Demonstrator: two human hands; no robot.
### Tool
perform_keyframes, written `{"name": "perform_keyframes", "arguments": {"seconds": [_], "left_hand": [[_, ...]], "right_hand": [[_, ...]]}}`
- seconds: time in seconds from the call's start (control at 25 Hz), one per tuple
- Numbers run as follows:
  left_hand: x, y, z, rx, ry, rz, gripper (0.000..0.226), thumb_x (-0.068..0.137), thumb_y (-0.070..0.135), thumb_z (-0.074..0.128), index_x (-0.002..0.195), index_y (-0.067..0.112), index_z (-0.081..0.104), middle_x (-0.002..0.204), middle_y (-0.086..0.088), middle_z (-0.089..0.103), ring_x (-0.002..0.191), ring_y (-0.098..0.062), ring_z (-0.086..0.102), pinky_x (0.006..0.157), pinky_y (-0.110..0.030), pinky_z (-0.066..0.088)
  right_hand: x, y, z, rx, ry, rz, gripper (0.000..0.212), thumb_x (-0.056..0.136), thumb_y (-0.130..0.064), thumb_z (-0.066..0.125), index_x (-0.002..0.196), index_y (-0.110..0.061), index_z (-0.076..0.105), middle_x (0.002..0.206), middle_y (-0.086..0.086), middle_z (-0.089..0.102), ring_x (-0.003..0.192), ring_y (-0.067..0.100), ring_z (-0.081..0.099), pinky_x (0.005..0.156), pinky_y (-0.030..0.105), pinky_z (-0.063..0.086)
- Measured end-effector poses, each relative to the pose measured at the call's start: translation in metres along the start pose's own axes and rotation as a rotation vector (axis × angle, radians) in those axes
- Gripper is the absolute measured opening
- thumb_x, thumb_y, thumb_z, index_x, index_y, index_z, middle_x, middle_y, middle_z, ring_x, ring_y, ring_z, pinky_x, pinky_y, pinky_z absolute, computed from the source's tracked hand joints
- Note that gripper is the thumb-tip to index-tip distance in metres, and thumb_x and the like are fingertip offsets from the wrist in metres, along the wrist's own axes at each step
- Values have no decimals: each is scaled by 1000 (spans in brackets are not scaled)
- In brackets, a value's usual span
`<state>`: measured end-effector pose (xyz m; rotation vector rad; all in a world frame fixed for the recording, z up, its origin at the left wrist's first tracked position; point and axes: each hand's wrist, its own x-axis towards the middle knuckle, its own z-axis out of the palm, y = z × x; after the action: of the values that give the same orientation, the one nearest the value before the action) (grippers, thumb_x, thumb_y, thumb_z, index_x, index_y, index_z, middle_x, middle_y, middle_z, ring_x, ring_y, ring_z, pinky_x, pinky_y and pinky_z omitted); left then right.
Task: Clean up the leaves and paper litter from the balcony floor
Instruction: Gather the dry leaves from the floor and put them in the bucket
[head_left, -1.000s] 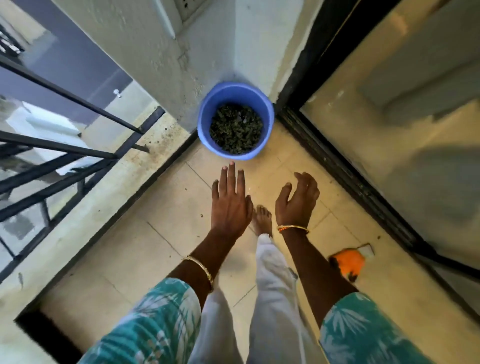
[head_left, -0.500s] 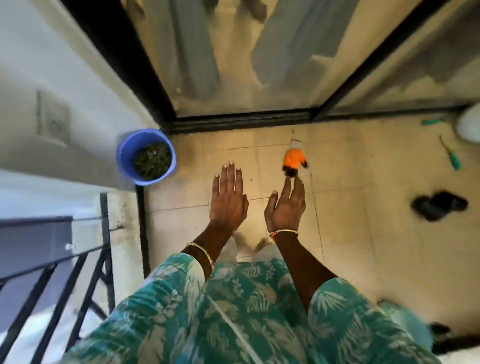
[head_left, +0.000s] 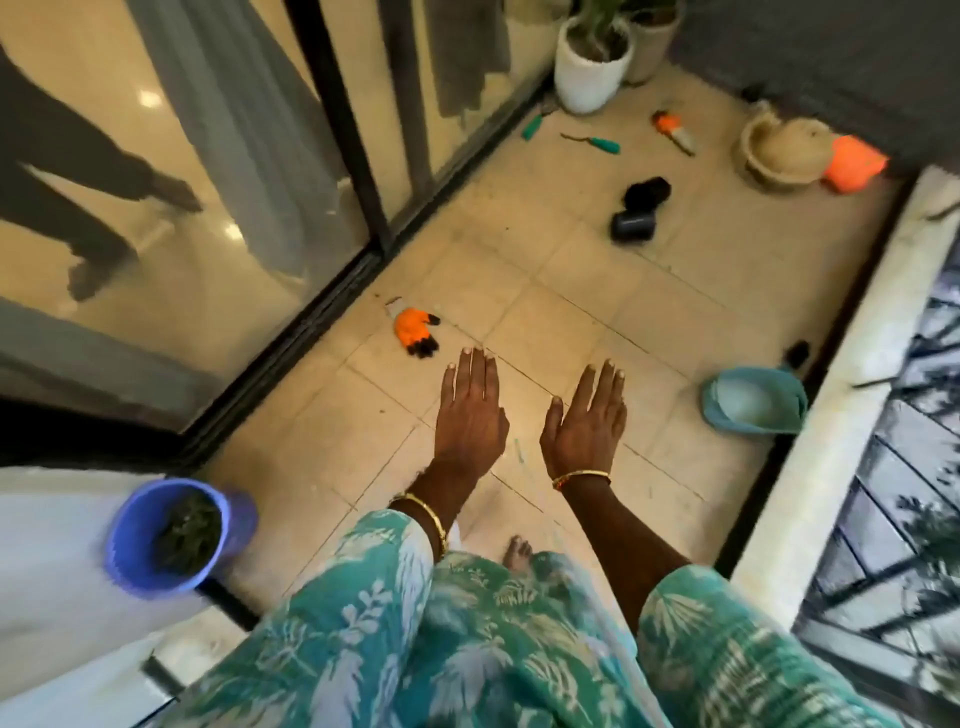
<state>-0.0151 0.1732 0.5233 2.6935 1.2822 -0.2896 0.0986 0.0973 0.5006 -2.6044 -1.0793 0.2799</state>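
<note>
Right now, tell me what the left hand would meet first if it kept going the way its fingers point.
The left hand points up the floor, just right of the orange glove. It would probably pass that and reach bare tile, then perhaps the black pot. Height above the floor is unclear.

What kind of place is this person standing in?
Most likely a home balcony: a tiled floor between sliding glass doors and a railing, with potted plants in the far corner.
</note>
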Motion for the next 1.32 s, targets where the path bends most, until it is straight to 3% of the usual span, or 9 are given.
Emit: {"name": "perform_keyframes", "arguments": {"seconds": [0.28, 0.44, 0.6, 1.04, 1.32], "left_hand": [[21, 125, -31, -102, 87, 279, 71, 97, 33, 42, 152, 3, 10, 160, -18, 4, 148, -30, 3, 120, -44, 3], [60, 159, -43, -101, 115, 370, 71, 95, 32, 47, 151, 3, 16, 159, -18, 9, 148, -32, 9, 118, -45, 7], [150, 176, -67, -39, 170, 510, 69, 96, 32, 46, 152, 6, 16, 160, -17, 10, 148, -31, 9, 118, -45, 8], [404, 178, -133, 0, 131, 574, 72, 95, 33, 47, 152, 3, 13, 159, -18, 8, 148, -32, 10, 118, -43, 9], [545, 263, -136, 23, -9, 578, 73, 97, 34, 42, 153, 4, 5, 160, -18, 0, 148, -32, 4, 119, -44, 9]], "right_hand": [[11, 107, -73, 27, 159, 140, 57, 93, -31, 34, 142, -1, 31, 153, 21, 19, 143, 35, 13, 113, 48, 18], [38, 140, -85, -10, 188, 214, 55, 94, -26, 41, 141, -1, 31, 152, 21, 21, 142, 36, 15, 112, 50, 22], [115, 152, -101, -56, 189, 267, 56, 95, -28, 40, 143, -3, 28, 153, 19, 18, 143, 34, 14, 113, 48, 21], [336, 136, -116, -13, 351, 543, 54, 89, -22, 48, 137, -1, 38, 150, 22, 26, 140, 37, 20, 108, 52, 26], [479, 201, -135, 53, 385, 604, 50, 90, -19, 49, 135, -1, 41, 150, 20, 26, 141, 35, 18, 111, 48, 21]]}}
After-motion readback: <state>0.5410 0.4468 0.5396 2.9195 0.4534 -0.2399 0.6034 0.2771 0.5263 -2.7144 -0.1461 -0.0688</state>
